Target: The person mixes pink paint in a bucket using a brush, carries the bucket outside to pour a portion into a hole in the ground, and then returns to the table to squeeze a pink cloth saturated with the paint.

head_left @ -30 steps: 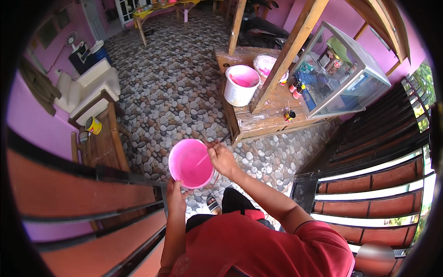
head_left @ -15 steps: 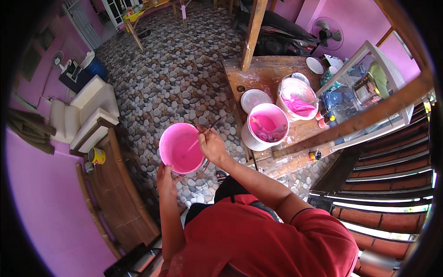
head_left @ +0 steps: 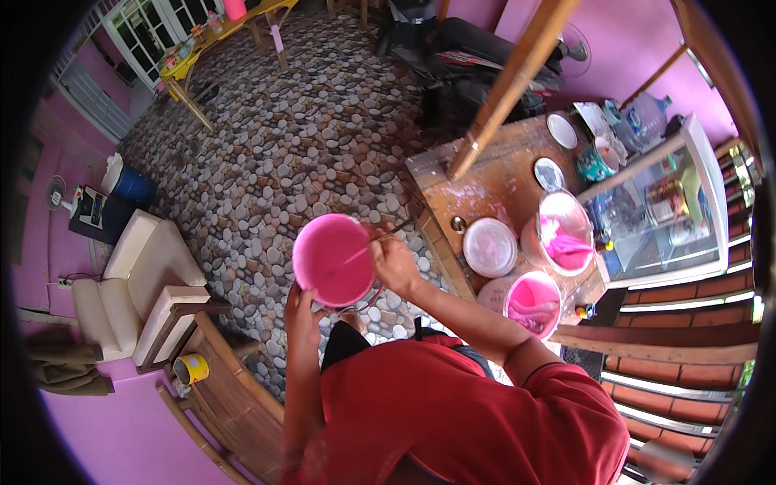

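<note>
Pink liquid lies in the bottom of a pink-coated bucket (head_left: 304, 257), held in front of me and tilted so I look into it. My left hand (head_left: 301, 317) grips its near left rim, thumb at the edge. Over the right rim, my right hand (head_left: 396, 263) is closed round a thin stick (head_left: 356, 257). The stick's pale pink end reaches down into the bucket, and a dark end sticks out beyond my fingers. A wire handle hangs at the bucket's near right side, partly hidden by my right wrist.
To the right, a wooden table (head_left: 444, 192) bears a white lid (head_left: 490, 246), a pail with pink cloth (head_left: 558, 212) and another pail with pink contents (head_left: 533, 301). A wooden post (head_left: 511, 85) and glass cabinet (head_left: 702, 271) stand there. At left are a bamboo bench (head_left: 230, 404) and cream sofa (head_left: 158, 250).
My view has turned, so the table and pails sit lower and farther right. The bucket and both hands have shifted slightly right in the picture; both grips are kept.
</note>
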Demonstrator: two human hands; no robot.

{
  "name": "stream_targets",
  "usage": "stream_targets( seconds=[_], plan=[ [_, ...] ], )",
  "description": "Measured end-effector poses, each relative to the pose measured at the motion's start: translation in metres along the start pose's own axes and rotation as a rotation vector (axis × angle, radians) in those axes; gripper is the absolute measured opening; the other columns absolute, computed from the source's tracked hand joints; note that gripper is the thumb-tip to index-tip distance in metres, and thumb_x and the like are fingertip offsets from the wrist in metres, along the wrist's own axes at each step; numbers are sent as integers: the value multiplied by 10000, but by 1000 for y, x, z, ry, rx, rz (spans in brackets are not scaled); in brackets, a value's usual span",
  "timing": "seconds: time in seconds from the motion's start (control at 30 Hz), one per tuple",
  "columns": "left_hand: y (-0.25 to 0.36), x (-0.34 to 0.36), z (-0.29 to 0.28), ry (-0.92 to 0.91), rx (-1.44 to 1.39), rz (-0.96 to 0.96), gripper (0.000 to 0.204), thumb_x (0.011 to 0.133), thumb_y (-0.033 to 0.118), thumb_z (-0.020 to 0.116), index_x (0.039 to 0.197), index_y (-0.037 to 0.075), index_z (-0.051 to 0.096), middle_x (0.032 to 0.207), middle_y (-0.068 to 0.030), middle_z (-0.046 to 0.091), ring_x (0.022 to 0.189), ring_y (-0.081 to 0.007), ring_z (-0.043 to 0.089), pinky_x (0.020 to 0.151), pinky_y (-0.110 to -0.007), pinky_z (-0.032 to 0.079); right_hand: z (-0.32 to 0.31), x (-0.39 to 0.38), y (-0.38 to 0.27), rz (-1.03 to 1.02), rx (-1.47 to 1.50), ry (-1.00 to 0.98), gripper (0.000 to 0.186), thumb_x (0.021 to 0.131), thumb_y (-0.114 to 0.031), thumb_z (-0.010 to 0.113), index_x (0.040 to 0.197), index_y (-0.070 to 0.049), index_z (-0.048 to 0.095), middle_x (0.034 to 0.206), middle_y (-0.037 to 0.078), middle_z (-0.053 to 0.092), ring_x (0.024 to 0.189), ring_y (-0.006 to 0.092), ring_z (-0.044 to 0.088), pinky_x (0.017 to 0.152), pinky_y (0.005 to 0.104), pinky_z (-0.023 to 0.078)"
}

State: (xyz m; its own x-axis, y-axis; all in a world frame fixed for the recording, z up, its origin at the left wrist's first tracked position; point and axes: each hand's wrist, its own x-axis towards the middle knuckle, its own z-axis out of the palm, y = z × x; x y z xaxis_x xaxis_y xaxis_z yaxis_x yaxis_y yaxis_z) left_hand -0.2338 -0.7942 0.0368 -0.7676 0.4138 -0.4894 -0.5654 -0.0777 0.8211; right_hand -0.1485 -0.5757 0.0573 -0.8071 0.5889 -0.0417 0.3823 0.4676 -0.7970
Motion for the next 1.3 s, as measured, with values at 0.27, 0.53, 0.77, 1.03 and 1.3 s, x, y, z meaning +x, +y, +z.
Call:
stream_targets(
  seconds=[0.27,0.53,0.77,1.03,1.3],
  plan=[
    [117,161,33,-187,155,-55,553,919,166,641,1448,83,502,1330,-63,588,1121,-185,619,750,-360,595,-8,126,-32,-93,181,272,387,1020,-119,409,1334,35,574,1300,211,603,1224,329,553,1058,392,424],
    [188,312,113,-290,235,-25,557,931,72,578,1476,49,463,1315,-112,602,1116,-180,644,812,-344,616,-37,262,-28,-120,-153,440,400,1014,-205,518,1381,-48,550,1235,254,553,1086,459,569,928,500,485],
    [231,430,204,-390,296,81,533,950,10,582,1471,25,470,1320,-80,602,1143,-168,618,914,-363,562,-75,372,-28,-13,63,533,191,925,-46,661,1111,-4,665,856,161,638,737,332,636,652,405,529],
    [249,530,328,-674,478,373,541,932,31,631,1451,-19,485,1445,-115,538,1319,-177,512,1075,-299,423,-126,439,-9,-107,-169,691,146,863,24,707,1000,11,656,879,157,647,760,329,665,666,393,555],
    [248,588,448,-874,382,0,552,935,-57,578,1469,-41,442,1441,-113,538,1323,-174,515,1095,-297,411,-170,478,5,128,-250,883,172,857,15,714,1024,5,672,926,146,666,815,317,672,689,386,566]
  ],
)
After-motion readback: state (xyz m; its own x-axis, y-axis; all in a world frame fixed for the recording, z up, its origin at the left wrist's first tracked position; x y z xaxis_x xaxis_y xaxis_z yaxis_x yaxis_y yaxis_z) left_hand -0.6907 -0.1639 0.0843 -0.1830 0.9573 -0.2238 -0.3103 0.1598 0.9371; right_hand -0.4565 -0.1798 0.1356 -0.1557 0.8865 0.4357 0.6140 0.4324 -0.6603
